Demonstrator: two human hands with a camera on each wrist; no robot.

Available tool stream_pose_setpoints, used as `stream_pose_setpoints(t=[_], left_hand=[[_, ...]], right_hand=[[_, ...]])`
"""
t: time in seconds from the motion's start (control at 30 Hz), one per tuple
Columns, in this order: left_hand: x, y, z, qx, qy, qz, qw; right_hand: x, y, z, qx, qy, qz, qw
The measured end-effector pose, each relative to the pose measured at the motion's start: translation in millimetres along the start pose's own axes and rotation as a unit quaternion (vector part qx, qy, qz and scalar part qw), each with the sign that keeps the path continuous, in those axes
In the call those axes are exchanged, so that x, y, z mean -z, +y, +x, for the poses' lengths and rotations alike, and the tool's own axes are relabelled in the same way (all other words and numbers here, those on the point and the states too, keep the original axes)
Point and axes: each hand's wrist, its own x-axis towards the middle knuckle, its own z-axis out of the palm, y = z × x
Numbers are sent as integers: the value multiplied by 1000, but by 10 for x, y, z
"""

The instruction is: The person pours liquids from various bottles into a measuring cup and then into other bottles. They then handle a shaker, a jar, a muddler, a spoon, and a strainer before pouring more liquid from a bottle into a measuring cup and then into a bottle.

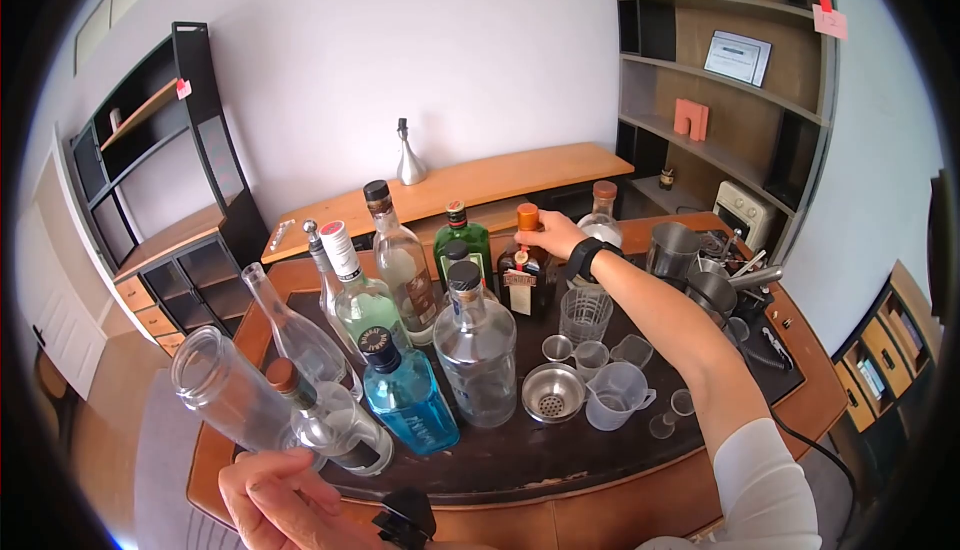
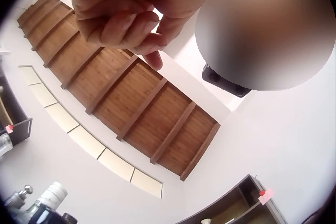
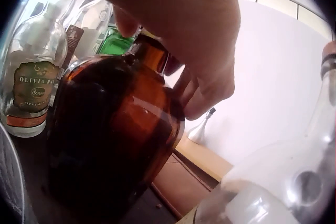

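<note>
My right hand (image 1: 551, 234) reaches to the back of the table and grips a brown liquor bottle (image 1: 541, 285) by its neck, just under the orange cap (image 1: 527, 215). In the right wrist view the fingers wrap the neck of this amber glass bottle (image 3: 110, 129), and its base is out of sight in shadow. It stands beside a green bottle (image 1: 474, 240) and a clear bottle with a brown cap (image 1: 603, 212). Near the front edge, my left hand (image 1: 280, 498) hovers with loosely curled fingers, holding nothing, close to a cork-topped clear bottle (image 1: 340, 430).
Several bottles crowd the left side, among them a blue bottle (image 1: 412, 402) and a wide glass jar (image 1: 225, 390). Right of them sit a metal strainer (image 1: 553, 393), a plastic measuring jug (image 1: 617, 397) and a cut-glass tumbler (image 1: 585, 315). Metal shakers (image 1: 675, 250) stand farther right.
</note>
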Motion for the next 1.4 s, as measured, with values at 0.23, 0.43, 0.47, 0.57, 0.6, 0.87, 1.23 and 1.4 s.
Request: stream_pose_setpoints(t=[0.23,0.43,0.47,0.57,0.6,0.87,1.23,1.4], left_hand=[[10,-21,-1,0,5,-19,1000],[25,-2,4,-23,-5,-28,999],[23,0,4,-21,-6,-32,999],[24,5,-5,-7,-5,-42,999],[29,3,-12,0,-3,-43,999],[-95,46,-42,38,-46,-61,996],[-485,-2,-256,100,-241,-63,963],[-617,219,-384,115,-368,-88,918]], right_hand=[[-31,-78,-117,3,58,-59,997],[62,-345,-231,45,112,-23,992],[102,-394,-237,52,130,-30,990],[298,-621,-278,49,146,-33,988],[363,-682,-279,69,162,-29,984],[1049,-1537,-787,141,158,156,965],[1480,-2066,-2355,144,69,297,941],[1255,-1902,-2957,123,17,340,932]])
